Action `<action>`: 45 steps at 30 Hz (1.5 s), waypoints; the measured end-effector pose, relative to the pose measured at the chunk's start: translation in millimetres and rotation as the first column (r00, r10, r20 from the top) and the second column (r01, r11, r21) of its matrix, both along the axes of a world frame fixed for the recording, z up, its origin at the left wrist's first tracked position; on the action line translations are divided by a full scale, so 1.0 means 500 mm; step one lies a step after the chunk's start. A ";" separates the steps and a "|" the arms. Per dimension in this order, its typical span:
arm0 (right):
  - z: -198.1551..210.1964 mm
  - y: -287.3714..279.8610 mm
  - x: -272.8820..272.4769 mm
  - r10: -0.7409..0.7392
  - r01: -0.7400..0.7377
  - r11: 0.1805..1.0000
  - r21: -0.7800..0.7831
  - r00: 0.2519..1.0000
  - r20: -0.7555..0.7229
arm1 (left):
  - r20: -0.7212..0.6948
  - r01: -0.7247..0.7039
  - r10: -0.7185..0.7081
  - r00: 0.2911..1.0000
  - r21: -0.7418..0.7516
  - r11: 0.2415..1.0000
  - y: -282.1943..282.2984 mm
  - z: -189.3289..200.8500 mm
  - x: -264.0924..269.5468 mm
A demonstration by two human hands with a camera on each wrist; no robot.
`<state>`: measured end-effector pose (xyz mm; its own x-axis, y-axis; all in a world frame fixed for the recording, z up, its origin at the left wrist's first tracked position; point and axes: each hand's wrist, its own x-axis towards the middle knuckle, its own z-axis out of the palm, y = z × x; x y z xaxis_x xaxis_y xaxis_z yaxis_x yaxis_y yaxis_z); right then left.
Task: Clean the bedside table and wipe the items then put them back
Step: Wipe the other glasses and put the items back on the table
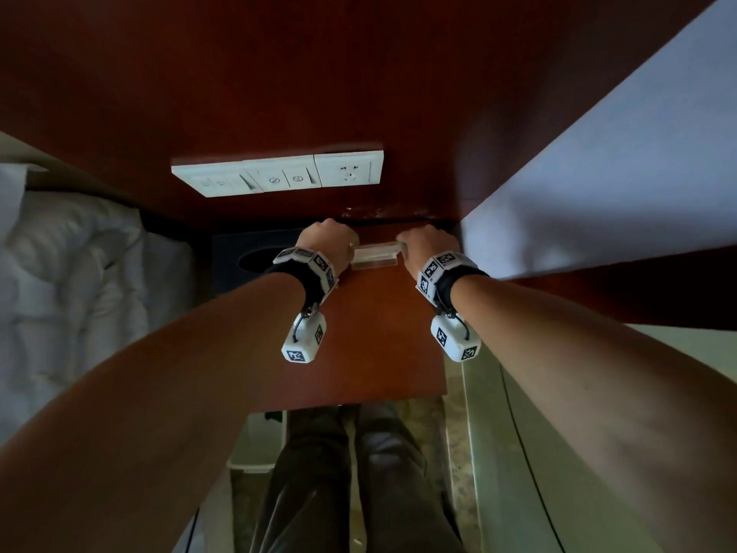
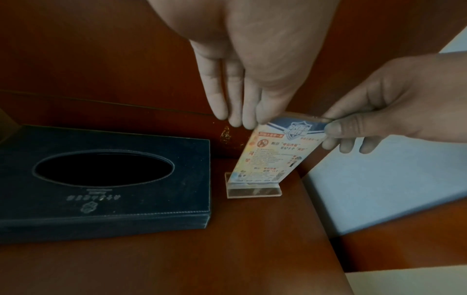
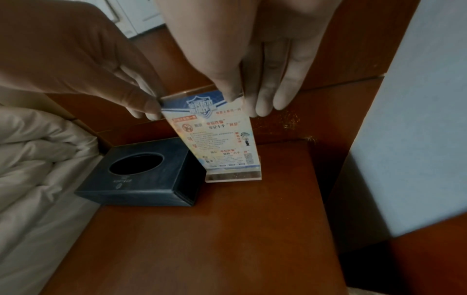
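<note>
1. Acrylic, clear, upright: the sign stand point(image 2: 262, 157) sits on its base at the back of my bedside table point(image 1: 375, 337), close to the wooden back panel, with a printed card inside facing me.
2. My left hand point(image 2: 252, 79) is at the stand's top left corner; thumb and fingertips pinch that edge, the other fingers pointing straight down behind it.
3. My right hand point(image 2: 394, 103) has the top right corner, thumb in front and fingers behind, clamped on the edge.
4. From the head view the two hands sit apart, one at each end of the stand's top edge, with the stand between them.
5. Just left of the stand lies a dark tissue box point(image 3: 144, 175) with an oval opening; whether they touch, I cannot tell.
6. White bedding point(image 3: 38, 159) lies left of the table, and a switch and socket panel point(image 1: 279, 173) is on the wood above it.
</note>
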<state>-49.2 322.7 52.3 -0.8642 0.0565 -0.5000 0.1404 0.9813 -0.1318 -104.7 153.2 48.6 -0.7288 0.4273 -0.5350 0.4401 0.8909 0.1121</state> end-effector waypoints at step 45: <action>0.183 -0.040 0.012 0.100 -0.100 0.995 0.003 0.993 0.061 | 0.031 -0.071 0.072 0.997 -0.036 0.997 -0.075 0.231 0.021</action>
<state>-43.4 302.7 143.9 -0.8337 -0.0256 -0.5517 0.0492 0.9915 -0.1203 -94.4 115.9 163.9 -0.7386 0.3558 -0.5725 0.3720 0.9235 0.0940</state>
